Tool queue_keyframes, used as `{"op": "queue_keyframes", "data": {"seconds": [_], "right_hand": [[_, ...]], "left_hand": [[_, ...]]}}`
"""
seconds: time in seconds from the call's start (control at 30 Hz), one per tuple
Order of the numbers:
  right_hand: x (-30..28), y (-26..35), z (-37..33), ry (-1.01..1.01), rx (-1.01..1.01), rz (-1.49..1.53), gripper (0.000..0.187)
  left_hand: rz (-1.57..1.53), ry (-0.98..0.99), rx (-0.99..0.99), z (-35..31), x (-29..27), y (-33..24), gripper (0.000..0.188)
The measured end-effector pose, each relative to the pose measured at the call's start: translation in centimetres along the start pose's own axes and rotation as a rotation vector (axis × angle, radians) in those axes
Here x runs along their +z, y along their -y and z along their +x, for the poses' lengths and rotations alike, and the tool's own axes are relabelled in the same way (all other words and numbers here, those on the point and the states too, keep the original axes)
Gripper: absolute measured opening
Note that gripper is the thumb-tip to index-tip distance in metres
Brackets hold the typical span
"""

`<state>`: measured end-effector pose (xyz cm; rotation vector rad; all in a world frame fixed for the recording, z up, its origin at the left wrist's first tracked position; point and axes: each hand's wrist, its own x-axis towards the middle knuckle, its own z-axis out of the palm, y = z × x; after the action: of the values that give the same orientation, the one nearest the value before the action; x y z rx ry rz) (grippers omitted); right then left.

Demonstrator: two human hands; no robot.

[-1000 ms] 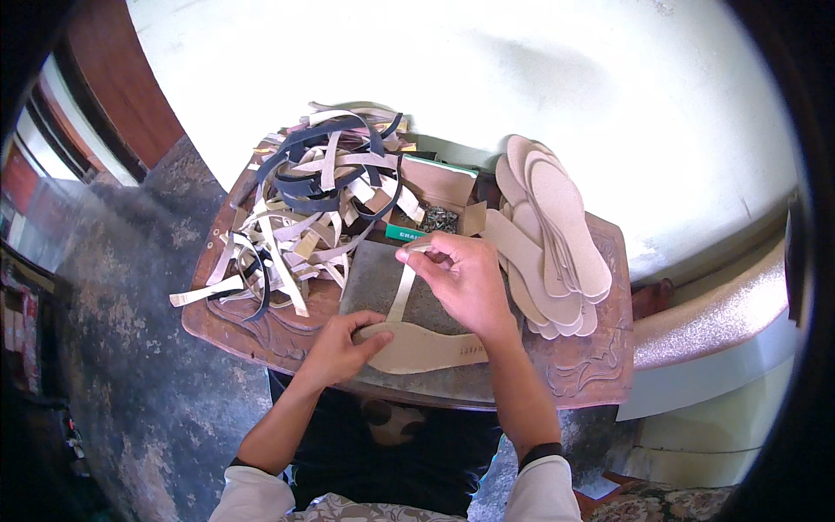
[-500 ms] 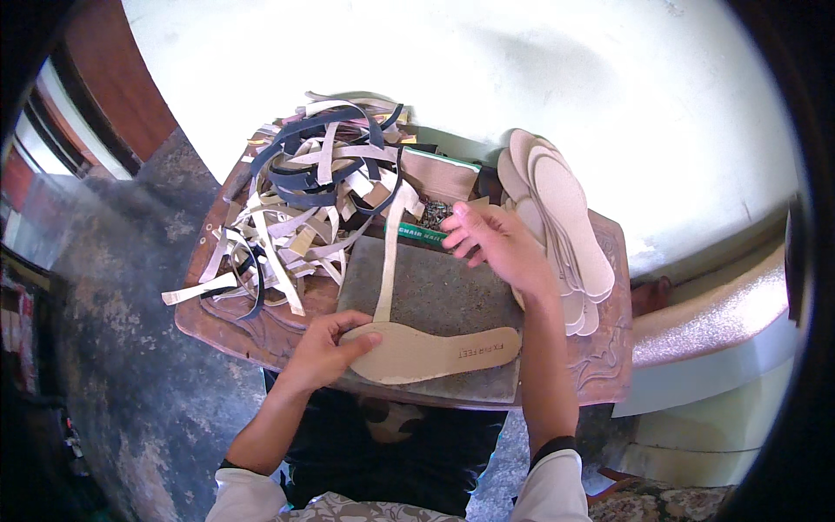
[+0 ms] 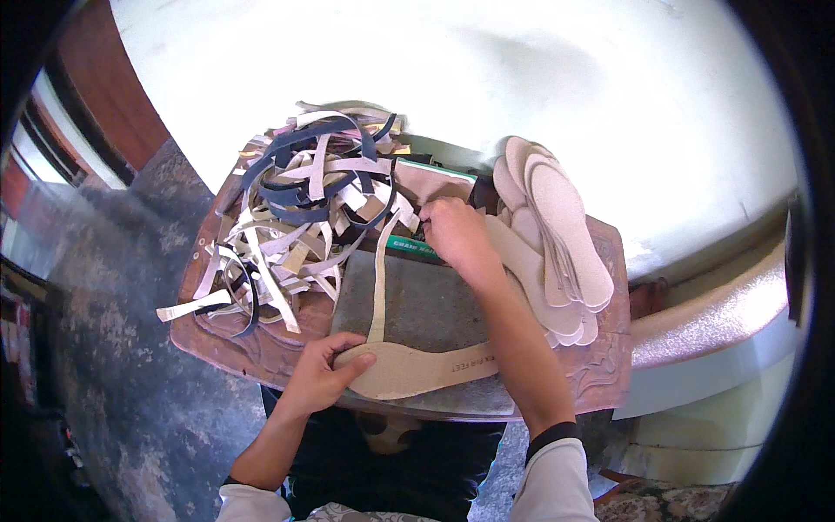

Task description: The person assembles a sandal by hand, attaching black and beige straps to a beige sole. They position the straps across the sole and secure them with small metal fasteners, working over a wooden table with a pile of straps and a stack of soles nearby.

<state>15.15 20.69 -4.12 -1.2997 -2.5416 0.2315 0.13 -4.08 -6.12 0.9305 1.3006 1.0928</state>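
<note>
My left hand (image 3: pixel 323 372) pinches the wide left end of a beige shoe insole (image 3: pixel 409 371), thumb on top and fingers beneath. A narrow cream strip (image 3: pixel 379 291) runs from the insole's far edge, near my thumb, up toward the box. The insole lies over the near part of a grey slab (image 3: pixel 409 300), its right end behind my right forearm. My right hand (image 3: pixel 461 233) reaches down into an open green box (image 3: pixel 409 246) of small metal pieces. Its fingers are bent together, the tips mostly hidden; what they pinch does not show.
A tangled heap of cream and dark strips (image 3: pixel 287 209) covers the left of the carved wooden table (image 3: pixel 600 374). Stacked beige insoles (image 3: pixel 565 230) stand at the right. A white wall (image 3: pixel 348 52) rises behind the table.
My right hand has moved left and down into the box, its fingers drawing together. My left hand keeps its pinch on the insole. The view has shifted slightly.
</note>
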Motion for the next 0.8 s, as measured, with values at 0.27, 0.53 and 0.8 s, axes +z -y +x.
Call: {"op": "queue_keyframes", "data": {"seconds": [0.27, 0.53, 0.8], "right_hand": [[-0.8, -0.6, 0.2, 0.100, 0.019, 0.011, 0.015], [-1.5, 0.5, -0.1, 0.057, 0.076, 0.051, 0.015], [-4.8, 2.0, -7.4, -0.061, 0.135, 0.697, 0.018]], "left_hand": [[0.021, 0.012, 0.012, 0.1, 0.1, 0.0, 0.025], [-0.006, 0.007, 0.048, 0.1, -0.2, 0.3, 0.025], [-0.015, -0.020, 0.099, 0.3, 0.4, 0.4, 0.025]]}}
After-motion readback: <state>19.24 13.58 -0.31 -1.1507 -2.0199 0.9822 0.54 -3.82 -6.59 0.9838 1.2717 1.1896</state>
